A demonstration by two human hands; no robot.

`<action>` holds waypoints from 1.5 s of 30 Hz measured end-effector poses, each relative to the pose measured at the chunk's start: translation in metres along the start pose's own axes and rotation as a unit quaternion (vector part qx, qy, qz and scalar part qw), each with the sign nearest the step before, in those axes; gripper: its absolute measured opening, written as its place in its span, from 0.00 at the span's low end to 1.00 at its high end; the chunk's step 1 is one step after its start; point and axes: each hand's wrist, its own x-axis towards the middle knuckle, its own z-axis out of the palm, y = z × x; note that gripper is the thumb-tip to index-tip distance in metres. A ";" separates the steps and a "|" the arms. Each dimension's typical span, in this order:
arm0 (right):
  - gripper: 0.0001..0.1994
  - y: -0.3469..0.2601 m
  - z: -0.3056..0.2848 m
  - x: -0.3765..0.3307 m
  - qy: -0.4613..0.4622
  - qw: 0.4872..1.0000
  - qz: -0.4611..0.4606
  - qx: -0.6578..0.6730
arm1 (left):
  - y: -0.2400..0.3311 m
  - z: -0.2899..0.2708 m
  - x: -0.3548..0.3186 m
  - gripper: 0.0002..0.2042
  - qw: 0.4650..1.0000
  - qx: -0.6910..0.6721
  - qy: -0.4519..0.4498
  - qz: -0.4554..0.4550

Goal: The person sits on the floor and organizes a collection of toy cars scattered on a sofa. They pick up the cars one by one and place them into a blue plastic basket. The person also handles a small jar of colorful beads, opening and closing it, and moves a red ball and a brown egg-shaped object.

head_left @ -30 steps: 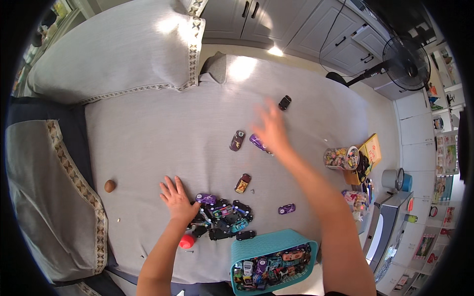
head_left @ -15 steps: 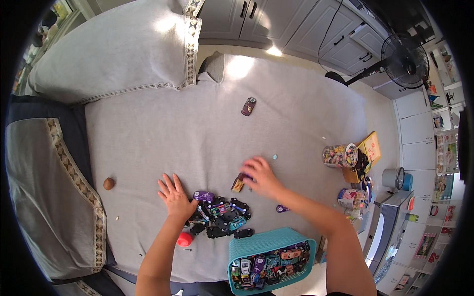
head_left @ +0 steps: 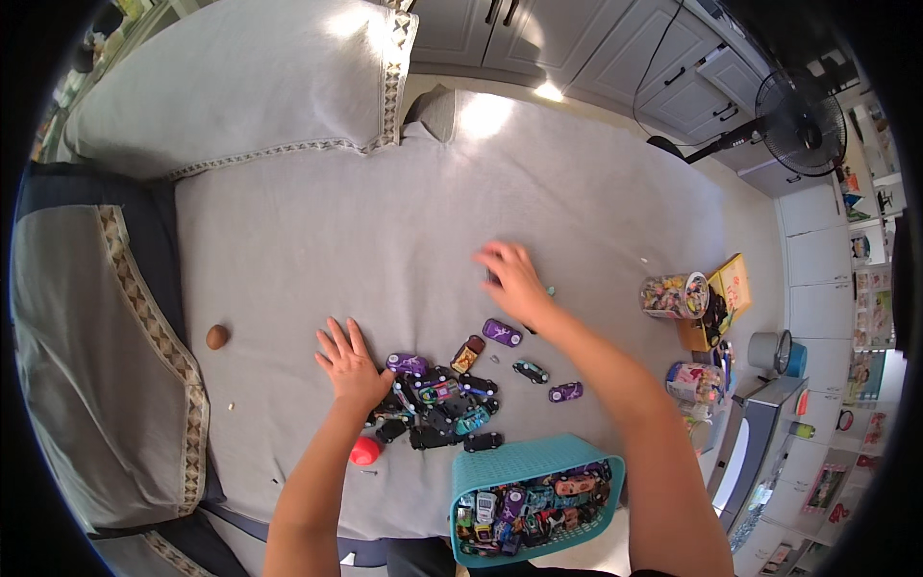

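Note:
My left hand lies flat with fingers spread on the grey cover, its thumb side next to a purple toy car at the edge of a heap of toy cars. The fingers of my right hand curl round a dark toy car, mostly hidden under them. Between that hand and the heap lie another purple toy car and a brown-and-yellow toy car. Farther right are a dark green toy car and a small purple toy car.
A teal basket full of toy cars stands at the near edge. Left of it are a red cup-like thing and a small screw. A brown ball rests far left. Clear jars stand at the right, a fan beyond.
My right hand has left the purple toy car near the brown-and-yellow one and moved farther away. The dark toy car that lay alone at the far middle is now under its fingers.

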 end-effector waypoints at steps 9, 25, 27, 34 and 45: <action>0.46 -0.009 -0.029 -0.135 -0.052 0.959 0.228 0.158 | -0.004 0.004 -0.007 0.52 0.996 -0.055 0.063 0.012; 0.32 -0.172 0.076 -0.123 -0.299 0.930 -0.118 0.181 | -0.083 0.058 -0.189 0.62 0.956 -0.255 0.142 0.038; 0.25 -0.151 0.052 -0.131 -0.237 0.910 -0.044 0.337 | -0.075 0.083 -0.206 0.70 0.954 -0.254 0.155 0.048; 0.26 -0.006 -0.042 -0.199 -0.117 0.933 0.339 -0.026 | -0.048 0.088 -0.202 0.73 0.963 -0.229 0.145 -0.004; 0.25 -0.108 0.030 -0.143 -0.338 0.916 0.176 0.120 | -0.060 0.095 -0.211 0.70 0.955 -0.242 0.163 0.049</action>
